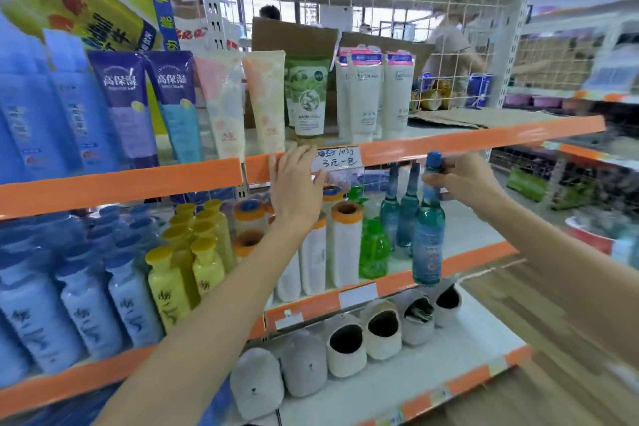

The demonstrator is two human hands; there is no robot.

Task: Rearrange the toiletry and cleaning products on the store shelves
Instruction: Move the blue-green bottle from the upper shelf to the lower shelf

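My right hand (pixel 465 180) grips the neck of a tall blue-green glass bottle (pixel 428 245) with a blue cap, holding it upright in front of the middle shelf's right end. Two matching bottles (pixel 401 207) stand on that shelf behind it, beside a green pump bottle (pixel 372 249). My left hand (pixel 297 183) is spread open against the orange edge strip (pixel 449 145) of the upper shelf, next to a handwritten price label (pixel 337 157). It holds nothing. White rolls with orange ends (pixel 345 245) stand below that hand.
Tubes of cream (pixel 304 97) line the upper shelf. Yellow bottles (pixel 193 252) and blue-white bottles (pixel 86 304) fill the middle shelf's left. Grey and white slippers (pixel 345 342) lie on the bottom shelf. A person (pixel 449 45) is behind the wire back panel. Another shelf unit stands at right.
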